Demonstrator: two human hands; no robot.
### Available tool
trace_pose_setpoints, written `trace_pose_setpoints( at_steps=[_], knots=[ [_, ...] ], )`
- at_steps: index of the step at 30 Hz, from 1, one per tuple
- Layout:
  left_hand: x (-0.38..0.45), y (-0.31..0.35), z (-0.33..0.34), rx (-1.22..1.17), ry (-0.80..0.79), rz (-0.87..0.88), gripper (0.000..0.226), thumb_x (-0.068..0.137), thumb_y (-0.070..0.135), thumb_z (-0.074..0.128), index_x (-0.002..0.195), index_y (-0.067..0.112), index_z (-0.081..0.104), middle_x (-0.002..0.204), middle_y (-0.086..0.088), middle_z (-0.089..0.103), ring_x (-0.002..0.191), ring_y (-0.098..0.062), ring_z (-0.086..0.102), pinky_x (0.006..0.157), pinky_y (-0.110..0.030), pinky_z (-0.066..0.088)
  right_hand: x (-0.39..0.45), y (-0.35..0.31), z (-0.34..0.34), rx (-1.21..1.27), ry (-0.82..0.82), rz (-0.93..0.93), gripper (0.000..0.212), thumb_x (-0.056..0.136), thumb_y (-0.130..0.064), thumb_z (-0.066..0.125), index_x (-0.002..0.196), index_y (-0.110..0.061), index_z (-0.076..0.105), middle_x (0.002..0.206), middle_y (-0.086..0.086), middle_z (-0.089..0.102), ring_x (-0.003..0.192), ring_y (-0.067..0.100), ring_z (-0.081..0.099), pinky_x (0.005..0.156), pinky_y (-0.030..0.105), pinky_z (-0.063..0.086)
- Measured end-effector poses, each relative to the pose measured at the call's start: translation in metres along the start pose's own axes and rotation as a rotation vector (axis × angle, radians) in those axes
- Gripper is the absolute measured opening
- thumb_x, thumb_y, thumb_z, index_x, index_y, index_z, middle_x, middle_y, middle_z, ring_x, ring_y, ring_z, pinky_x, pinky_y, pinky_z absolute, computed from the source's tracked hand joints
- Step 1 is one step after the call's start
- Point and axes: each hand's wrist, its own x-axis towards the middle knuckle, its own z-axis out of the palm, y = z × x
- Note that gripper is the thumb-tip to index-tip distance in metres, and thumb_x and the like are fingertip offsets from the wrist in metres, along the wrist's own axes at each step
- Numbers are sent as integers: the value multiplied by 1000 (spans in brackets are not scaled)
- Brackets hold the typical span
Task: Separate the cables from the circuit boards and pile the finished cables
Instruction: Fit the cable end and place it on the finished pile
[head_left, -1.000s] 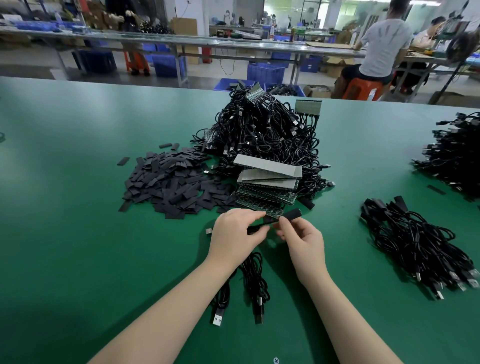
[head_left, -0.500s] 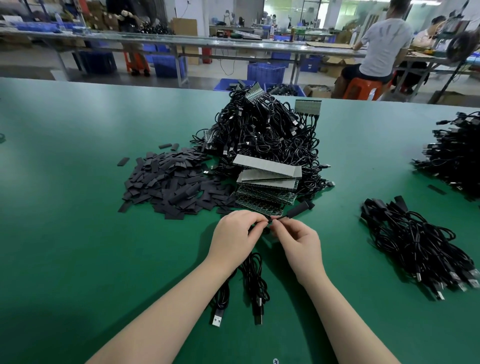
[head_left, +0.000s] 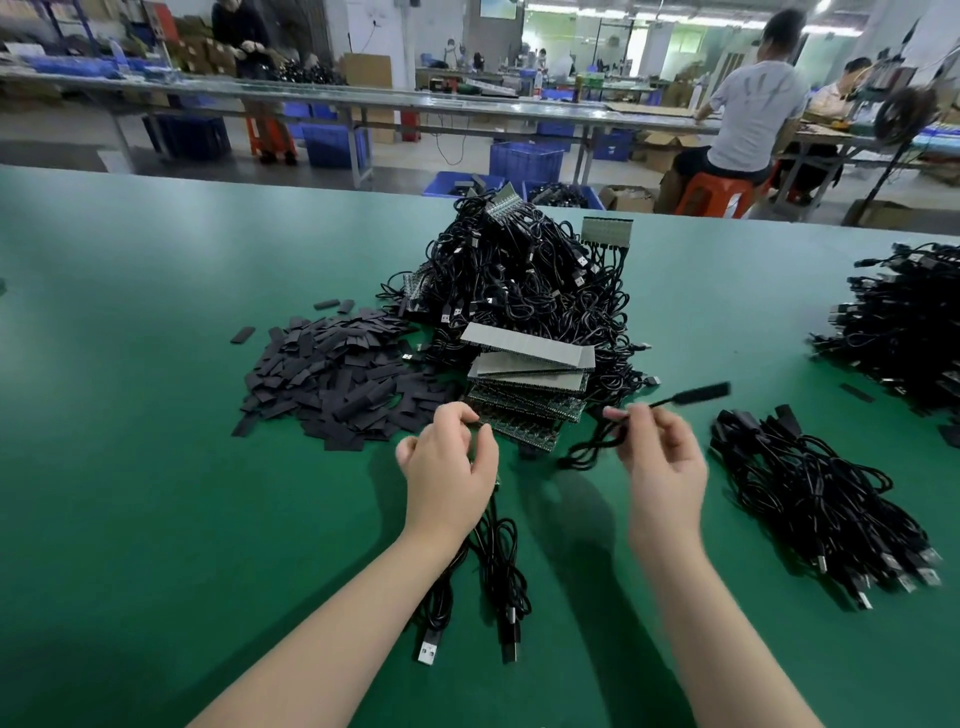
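My right hand (head_left: 662, 457) pinches a black cable (head_left: 597, 441) near its sleeved end (head_left: 698, 393), which sticks out up and to the right above the table. My left hand (head_left: 449, 457) has its fingers curled round the ends of two black USB cables (head_left: 498, 571) that trail toward me on the green table. Just beyond my hands lies a stack of circuit boards (head_left: 524, 384), and behind it rises a large heap of cables still joined to boards (head_left: 519, 275). A pile of loose finished cables (head_left: 810, 499) lies to the right of my right hand.
A spread of flat black sleeve pieces (head_left: 337, 379) lies left of the boards. Another cable heap (head_left: 904, 332) sits at the far right edge. The green table (head_left: 130, 467) stretches left. Beyond it are benches, blue crates and seated people.
My hands have drawn apart. The right hand has carried one cable to the right, toward the finished pile, while the left hand stays over the two cables lying near me.
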Motion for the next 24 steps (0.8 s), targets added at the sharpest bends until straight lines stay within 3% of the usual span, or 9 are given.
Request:
trace_pose_setpoints(
  at_steps=[3,6,9,12,16,19,22,24],
  knots=[
    [0,0,1,-10,-18,18,19,95,19,56,91,24,39,50,13,33,54,-10,46,84,-31,30,22,-44,-25,-133,108,-150,13,100,-22,59,89,-25,62,79,-4,72,76,10,68,72,25,54],
    [1,-1,0,-44,-39,31,25,96,23,59,82,21,38,45,13,30,48,-9,42,71,-32,33,55,-76,-61,-676,146,-248,11,97,-34,57,94,-26,64,79,-6,68,77,24,66,71,41,54],
    [2,0,0,-38,-107,4,29,97,24,58,78,23,36,47,11,35,43,-12,36,68,-37,40,84,-84,-96,-1299,137,-189,18,95,-35,55,101,-24,68,76,-1,64,70,28,58,58,31,41],
    [2,0,0,6,-129,-29,27,99,19,51,77,20,35,49,6,38,48,-27,39,74,-45,47,95,-69,-117,-1594,62,-23,21,99,-32,53,106,-21,69,79,8,62,71,29,60,60,30,46],
    [4,-1,3,50,-118,-45,25,99,9,47,80,19,34,49,6,35,48,-21,31,76,-47,47,95,-43,-133,-1719,-41,93,28,100,-40,50,110,-23,71,98,10,64,88,32,61,70,34,52],
    [4,-2,3,53,-75,33,19,100,10,47,88,20,36,46,10,37,43,-15,34,70,-40,41,95,-39,-131,-1756,17,20,31,98,-42,52,113,-22,70,106,14,62,98,36,60,76,36,47],
    [5,-8,7,73,-93,35,12,102,14,40,100,25,44,48,10,42,48,-7,42,81,-33,34,96,-39,-120,-1849,72,-92,34,96,-44,52,112,-19,69,105,14,63,100,35,58,79,37,39],
    [6,-10,9,111,-135,5,24,100,9,37,107,25,54,56,11,48,59,-7,48,85,-31,27,96,-42,-107,-1826,71,-169,34,96,-43,53,112,-17,69,105,15,64,101,36,58,79,38,35]
  ],
)
